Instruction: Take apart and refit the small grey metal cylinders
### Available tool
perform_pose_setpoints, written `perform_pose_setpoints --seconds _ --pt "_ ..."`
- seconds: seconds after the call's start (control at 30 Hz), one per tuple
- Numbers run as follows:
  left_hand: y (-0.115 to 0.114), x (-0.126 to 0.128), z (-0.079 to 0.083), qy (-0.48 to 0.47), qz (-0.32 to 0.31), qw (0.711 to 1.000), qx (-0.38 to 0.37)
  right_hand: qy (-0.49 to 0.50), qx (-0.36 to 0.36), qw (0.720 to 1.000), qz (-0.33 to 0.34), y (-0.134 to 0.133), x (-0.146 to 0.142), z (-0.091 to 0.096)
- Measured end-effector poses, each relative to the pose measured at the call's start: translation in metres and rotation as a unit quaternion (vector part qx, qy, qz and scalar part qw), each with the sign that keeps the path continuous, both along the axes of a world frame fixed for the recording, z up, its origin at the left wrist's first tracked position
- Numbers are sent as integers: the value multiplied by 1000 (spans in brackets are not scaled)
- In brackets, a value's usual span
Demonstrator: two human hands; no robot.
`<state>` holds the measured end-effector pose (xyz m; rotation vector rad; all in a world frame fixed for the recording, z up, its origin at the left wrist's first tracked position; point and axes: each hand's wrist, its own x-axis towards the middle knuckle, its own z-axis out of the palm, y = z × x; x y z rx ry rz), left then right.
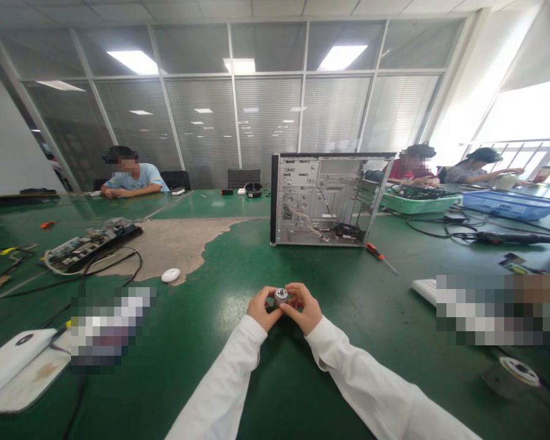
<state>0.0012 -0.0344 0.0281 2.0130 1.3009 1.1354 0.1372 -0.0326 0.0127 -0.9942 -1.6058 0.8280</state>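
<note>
Both my hands hold a small round metal part (281, 296), a short cylinder that looks like a motor, just above the green tabletop in front of me. Its top has a pale ring with a dark centre and faces up. My left hand (263, 307) grips its left side between thumb and fingers. From the right, my right hand (305, 308) closes on the same part, thumb at the front and fingers behind. The lower part of the cylinder is partly covered by my thumbs. White sleeves reach down to both wrists.
An opened computer case (325, 201) stands ahead, a screwdriver (380, 256) beside it. Left lie a circuit assembly (91, 244), cables and a white power bank (16, 360). A similar cylinder (511, 376) sits at right. Green (421, 205) and blue baskets (508, 206) stand behind. Other people sit around.
</note>
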Motion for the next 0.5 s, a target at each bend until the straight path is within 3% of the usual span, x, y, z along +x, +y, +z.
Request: perform_pose_setpoints --seconds 0.5 --pt "12 -4 -18 11 -15 1000 6 -87 -22 996 4 0 0 3"
